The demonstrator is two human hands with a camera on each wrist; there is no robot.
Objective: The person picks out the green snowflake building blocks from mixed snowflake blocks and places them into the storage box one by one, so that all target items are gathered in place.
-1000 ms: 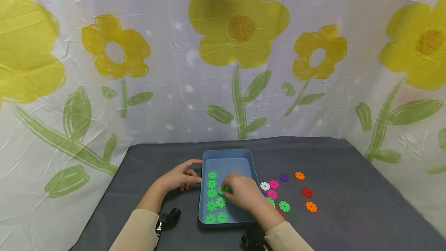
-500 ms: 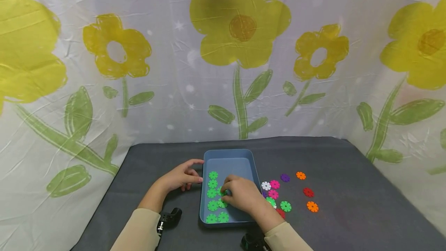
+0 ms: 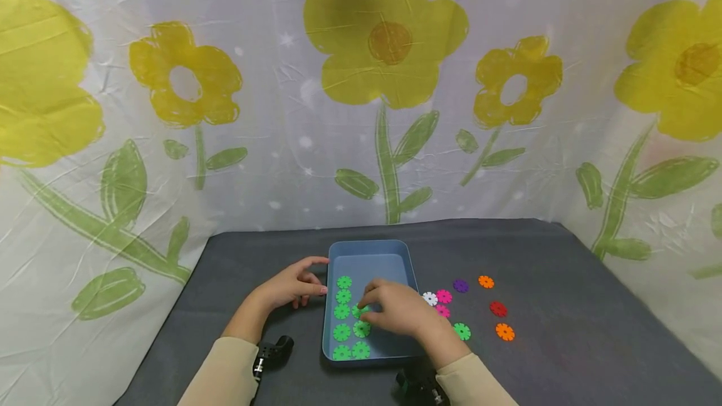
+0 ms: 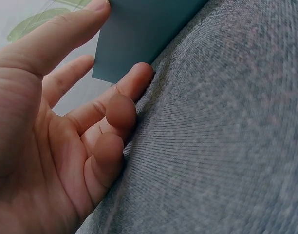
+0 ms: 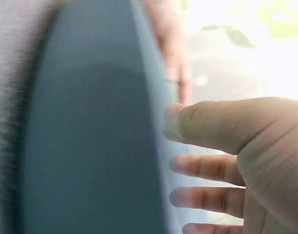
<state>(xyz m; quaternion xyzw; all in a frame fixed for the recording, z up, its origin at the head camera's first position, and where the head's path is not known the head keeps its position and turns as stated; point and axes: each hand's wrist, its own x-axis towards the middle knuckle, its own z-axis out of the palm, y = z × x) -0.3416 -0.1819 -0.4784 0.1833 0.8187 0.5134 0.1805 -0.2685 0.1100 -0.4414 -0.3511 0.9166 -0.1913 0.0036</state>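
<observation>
A blue rectangular tray (image 3: 375, 266) holds green notched discs, shaped like small flowers or gears, in two columns at its left side. The left column is longer, with one disc (image 3: 341, 332) near its front. My left hand (image 3: 296, 284) is at the tray's left wall, thumb and index fingertip against it; in the left wrist view its other fingers bend loosely over the cloth. My right hand (image 3: 397, 309) hovers over the tray, fingertips right at a green disc (image 3: 358, 311) in the second column and partly covering it. The right wrist view shows those fingers apart, nothing visible between them.
Loose discs lie on the dark cloth right of the tray: white (image 3: 430, 298), pink (image 3: 444, 296), purple (image 3: 460, 286), green (image 3: 462, 331), red (image 3: 498, 309) and orange (image 3: 504, 331). My right forearm hides some of that pile. A flowered curtain (image 3: 271, 143) stands behind the table.
My right hand's fingers have spread and lifted slightly, uncovering the second-column disc below. The right forearm has shifted a little right, over some loose discs. My left hand has stayed put.
</observation>
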